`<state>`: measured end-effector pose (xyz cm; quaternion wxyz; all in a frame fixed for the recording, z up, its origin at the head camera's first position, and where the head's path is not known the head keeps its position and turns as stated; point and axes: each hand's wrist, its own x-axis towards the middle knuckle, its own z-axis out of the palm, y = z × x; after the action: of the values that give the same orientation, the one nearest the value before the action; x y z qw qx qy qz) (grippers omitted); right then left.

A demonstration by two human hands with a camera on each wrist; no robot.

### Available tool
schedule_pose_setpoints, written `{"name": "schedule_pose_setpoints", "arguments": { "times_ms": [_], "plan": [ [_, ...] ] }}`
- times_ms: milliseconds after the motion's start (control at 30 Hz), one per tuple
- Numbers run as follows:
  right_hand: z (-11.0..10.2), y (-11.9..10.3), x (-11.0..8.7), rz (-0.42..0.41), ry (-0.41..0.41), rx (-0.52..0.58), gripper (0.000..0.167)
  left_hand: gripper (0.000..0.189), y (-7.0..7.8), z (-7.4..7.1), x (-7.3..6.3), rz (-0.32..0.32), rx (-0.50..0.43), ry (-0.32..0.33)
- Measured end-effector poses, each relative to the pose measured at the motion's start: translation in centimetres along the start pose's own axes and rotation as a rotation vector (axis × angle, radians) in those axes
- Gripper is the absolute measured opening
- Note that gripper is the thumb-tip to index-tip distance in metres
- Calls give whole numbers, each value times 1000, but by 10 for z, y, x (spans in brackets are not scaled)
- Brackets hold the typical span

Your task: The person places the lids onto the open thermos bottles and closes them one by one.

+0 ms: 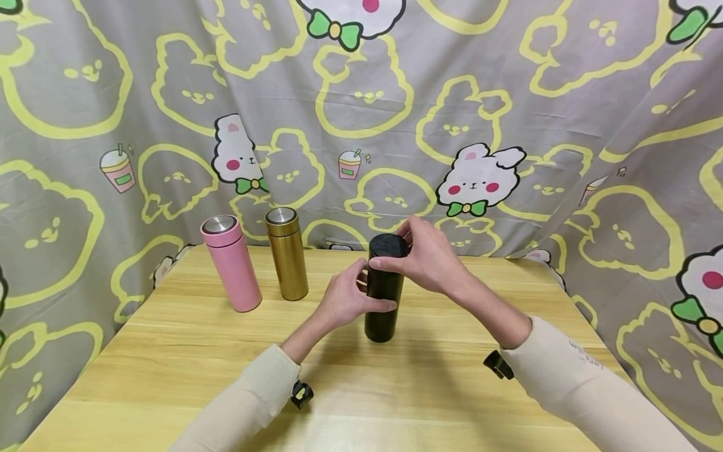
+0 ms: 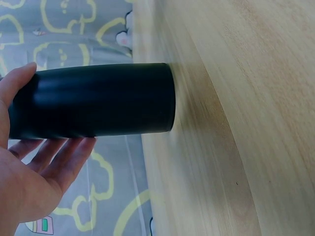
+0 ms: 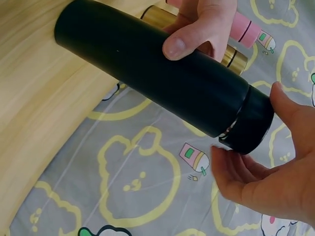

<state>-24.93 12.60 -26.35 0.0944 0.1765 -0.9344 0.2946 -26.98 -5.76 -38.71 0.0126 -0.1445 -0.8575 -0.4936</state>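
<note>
A black thermos flask (image 1: 381,320) stands upright in the middle of the wooden table. My left hand (image 1: 346,296) grips its body from the left, thumb across the near side. At the top, my right hand (image 1: 427,254) holds the black lid (image 3: 251,120) between thumb and fingers. The right wrist view shows a thin shiny gap between lid and body, wider on one side. In the left wrist view, the flask's lower body (image 2: 113,98) reaches down to the tabletop, and the left fingers (image 2: 69,157) lie along its side.
Left of the black flask stand a gold thermos flask (image 1: 289,263) and a pink thermos flask (image 1: 234,273), both with silver-topped lids. Behind the wooden table (image 1: 186,376) hangs a grey curtain (image 1: 378,150) with cartoon prints.
</note>
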Motion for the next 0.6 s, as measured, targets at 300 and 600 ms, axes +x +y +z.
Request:
{"name": "schedule_pose_setpoints", "arguments": {
  "times_ms": [300, 600],
  "plan": [
    [-12, -4, 2, 30, -115, 25, 79, 64, -1, -1, 0, 0, 2, -4],
    [-19, -3, 3, -52, -261, 88, 71, 64, 0, 0, 0, -6, 1, 2]
  ]
}}
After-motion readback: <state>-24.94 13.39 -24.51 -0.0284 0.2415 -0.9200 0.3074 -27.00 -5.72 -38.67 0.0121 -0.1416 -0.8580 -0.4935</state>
